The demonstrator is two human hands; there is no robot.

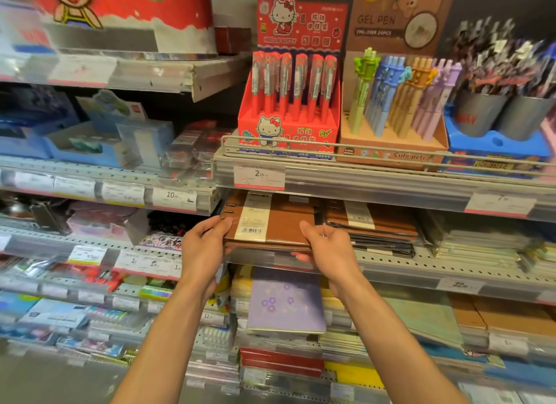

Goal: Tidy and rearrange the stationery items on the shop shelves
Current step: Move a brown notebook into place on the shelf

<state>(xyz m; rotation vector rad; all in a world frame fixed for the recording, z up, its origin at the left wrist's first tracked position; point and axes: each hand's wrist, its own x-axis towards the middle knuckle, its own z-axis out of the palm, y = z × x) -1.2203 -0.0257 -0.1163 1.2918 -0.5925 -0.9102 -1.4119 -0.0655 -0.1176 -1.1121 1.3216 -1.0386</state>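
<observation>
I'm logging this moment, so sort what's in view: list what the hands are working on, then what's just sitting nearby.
In hand:
brown notebook, in the grip of the left hand and right hand
shelf it sits on

Just nearby:
second brown notebook stack
red pen box
pastel pen box
purple notebook

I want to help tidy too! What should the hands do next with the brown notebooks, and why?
Probably slide the brown notebook stack straight back onto its shelf. The left hand and right hand grip its two front corners, and its front edge seems to hang over the shelf lip, ahead of the neighbouring brown stack. Pushing it back would line the two up.
</observation>
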